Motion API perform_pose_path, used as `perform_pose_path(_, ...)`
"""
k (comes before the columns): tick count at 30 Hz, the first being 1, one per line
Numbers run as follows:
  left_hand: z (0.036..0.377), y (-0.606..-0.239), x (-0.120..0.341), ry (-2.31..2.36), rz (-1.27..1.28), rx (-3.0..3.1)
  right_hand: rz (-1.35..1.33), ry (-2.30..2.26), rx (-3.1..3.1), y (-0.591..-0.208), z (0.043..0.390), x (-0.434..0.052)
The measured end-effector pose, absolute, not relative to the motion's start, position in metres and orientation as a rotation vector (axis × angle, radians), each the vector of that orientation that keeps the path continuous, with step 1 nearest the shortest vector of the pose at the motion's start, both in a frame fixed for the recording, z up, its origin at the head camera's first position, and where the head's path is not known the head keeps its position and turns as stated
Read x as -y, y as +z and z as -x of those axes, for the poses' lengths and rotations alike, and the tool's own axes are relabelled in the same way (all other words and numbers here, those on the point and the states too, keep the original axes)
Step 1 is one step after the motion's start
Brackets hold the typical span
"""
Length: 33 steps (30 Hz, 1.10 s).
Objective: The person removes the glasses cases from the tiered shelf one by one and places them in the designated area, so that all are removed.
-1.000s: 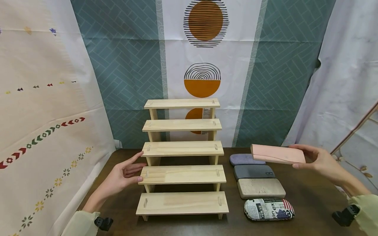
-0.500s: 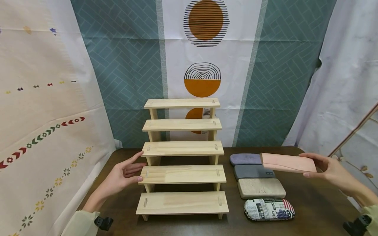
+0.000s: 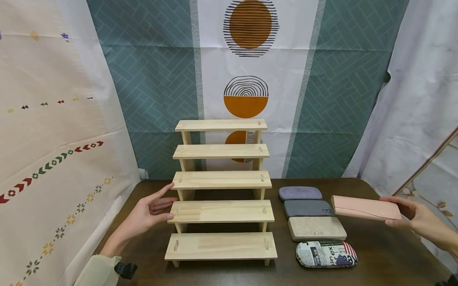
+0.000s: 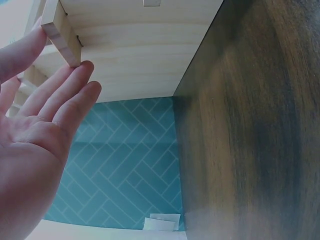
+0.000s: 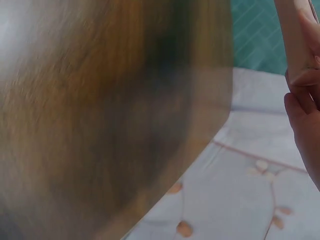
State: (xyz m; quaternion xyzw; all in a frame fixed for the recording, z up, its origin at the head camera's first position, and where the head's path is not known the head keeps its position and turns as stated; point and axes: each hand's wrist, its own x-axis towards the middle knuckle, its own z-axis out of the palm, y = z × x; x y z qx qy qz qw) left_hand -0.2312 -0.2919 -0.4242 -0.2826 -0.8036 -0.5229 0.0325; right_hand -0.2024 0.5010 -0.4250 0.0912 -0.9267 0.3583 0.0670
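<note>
My right hand (image 3: 425, 223) grips the right end of a pink glasses case (image 3: 363, 207), held level over the right side of the table. In the right wrist view, only part of the case (image 5: 294, 42) and some fingers show at the right edge. A pale wooden stepped display stand (image 3: 222, 180) with several bare shelves stands at the centre. My left hand (image 3: 143, 216) holds its left side, the thumb at the front corner of the second shelf from the bottom and the index fingertip at the shelf above. Left wrist view: thumb and fingers flank a board end (image 4: 62, 37).
Right of the stand lies a column of glasses cases: purple (image 3: 299, 193), dark grey (image 3: 307, 208), beige (image 3: 316, 228) and newsprint-patterned (image 3: 326, 254). Patterned cloths hang behind and at both sides of the brown table (image 3: 383, 254).
My right hand has carried the pink glasses case rightward and down, away from the other cases, uncovering the purple and grey ones. My left hand has stayed at the stand.
</note>
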Motion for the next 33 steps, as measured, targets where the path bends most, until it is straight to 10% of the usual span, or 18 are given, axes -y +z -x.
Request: perform_pose_path(33,0.233,-0.426,0.293,-1.616,0.851,2.487,-0.212,1.004,3.036,-0.462,0.211,-0.546)
